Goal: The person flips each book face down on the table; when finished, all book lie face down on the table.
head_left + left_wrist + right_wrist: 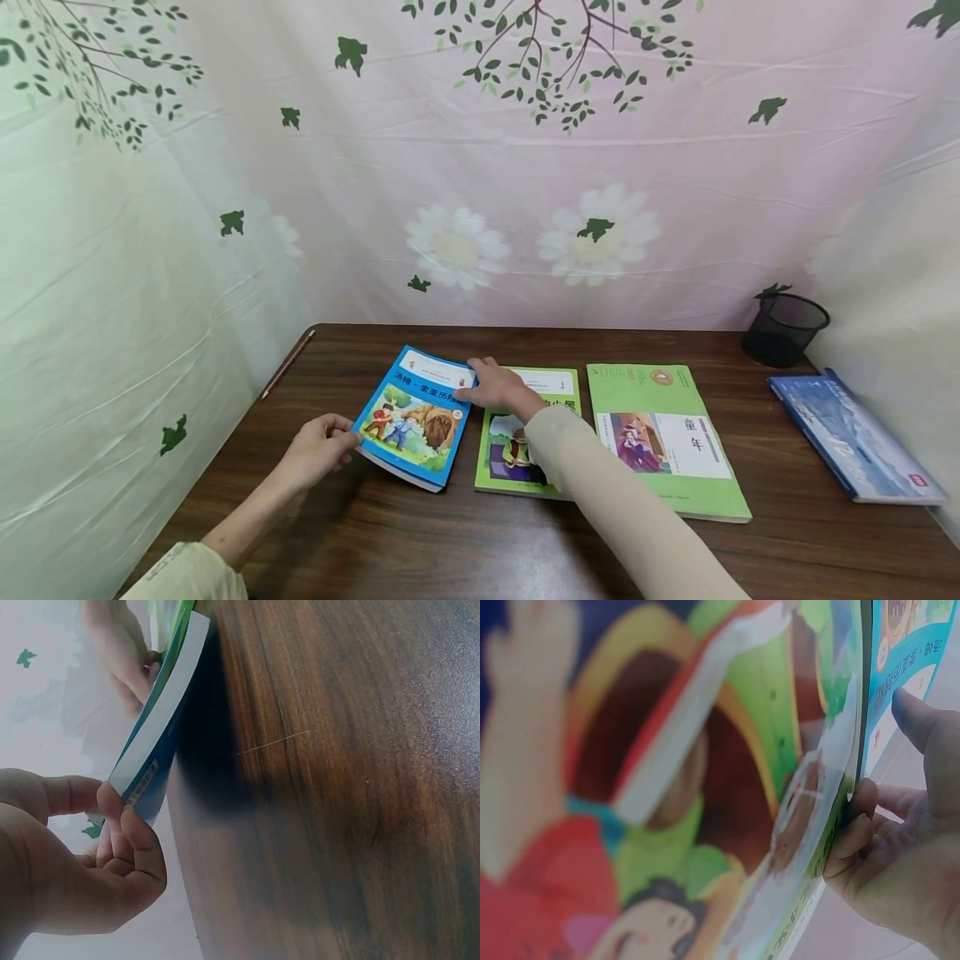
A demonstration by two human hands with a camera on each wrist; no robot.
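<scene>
Pinching the blue book (408, 425): left fingers (146, 847) at its lower-left corner, right fingers (851, 838) at its upper-right.

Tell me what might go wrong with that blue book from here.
The blue book could twist or slip, since the left hand and right hand hold it only near opposite corners. The right sleeve crosses over the smaller green book and might brush it askew. Set down too far right, the blue book could overlap that neighbour.
</scene>
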